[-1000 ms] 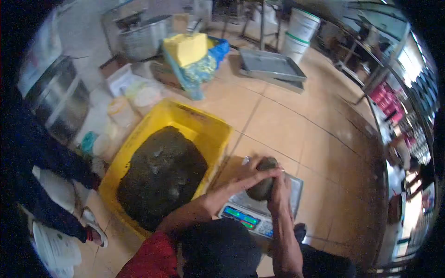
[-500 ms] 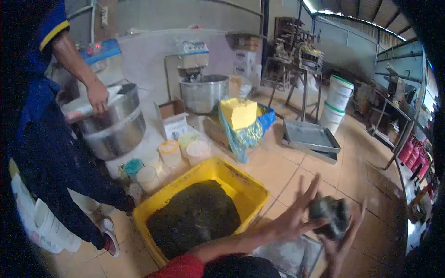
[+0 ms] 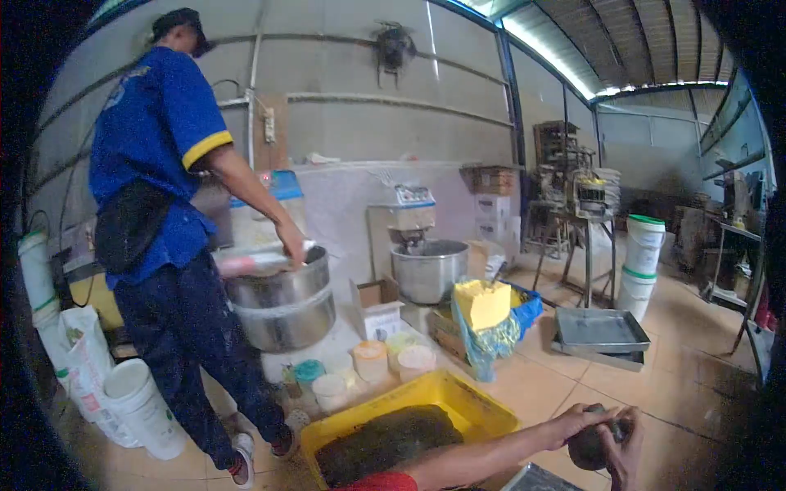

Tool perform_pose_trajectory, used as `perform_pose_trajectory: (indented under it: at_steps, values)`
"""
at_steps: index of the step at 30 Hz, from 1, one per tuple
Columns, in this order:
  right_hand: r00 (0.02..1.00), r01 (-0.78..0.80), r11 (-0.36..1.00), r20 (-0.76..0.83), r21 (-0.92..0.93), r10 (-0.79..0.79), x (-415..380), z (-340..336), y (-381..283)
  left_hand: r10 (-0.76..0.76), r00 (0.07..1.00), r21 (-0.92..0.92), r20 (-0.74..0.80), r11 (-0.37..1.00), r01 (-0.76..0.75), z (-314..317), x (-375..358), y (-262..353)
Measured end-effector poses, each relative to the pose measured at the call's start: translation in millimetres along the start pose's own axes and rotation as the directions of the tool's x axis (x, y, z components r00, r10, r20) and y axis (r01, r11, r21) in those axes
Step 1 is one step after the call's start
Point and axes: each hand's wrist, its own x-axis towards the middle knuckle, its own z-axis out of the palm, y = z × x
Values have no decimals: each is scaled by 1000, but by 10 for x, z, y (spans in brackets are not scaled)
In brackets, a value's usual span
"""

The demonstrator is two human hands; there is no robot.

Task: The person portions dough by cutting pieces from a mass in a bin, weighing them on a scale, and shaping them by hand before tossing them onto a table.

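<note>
1. Ahead of me, a grey panelled wall [image 3: 344,69] carries horizontal metal rails [image 3: 465,69] and a dark wall-mounted fixture [image 3: 395,51].
2. Lower down, I see a pale lilac wall section [image 3: 344,204].
3. Orange-tan floor tiles [image 3: 532,372] with dark joints spread before me.
4. To my upper right, daylight [image 3: 565,67] edges a ribbed roof [image 3: 639,41].
5. A metal-legged stand [image 3: 586,260] occupies the back; a metal rack [image 3: 734,235] stands far right.
</note>
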Motion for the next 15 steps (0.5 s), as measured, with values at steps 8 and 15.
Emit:
perform_pose_trajectory:
  at_steps: [8,15]
  values:
    - [985,172,958,47,-230,-166,-199,7,55,229,955,643,-186,763,-58,-106,101,-44]
    - [996,-86,964,-1,-252,89,-536,169,60,211,874,173,437,934,-312,120,-265,90]
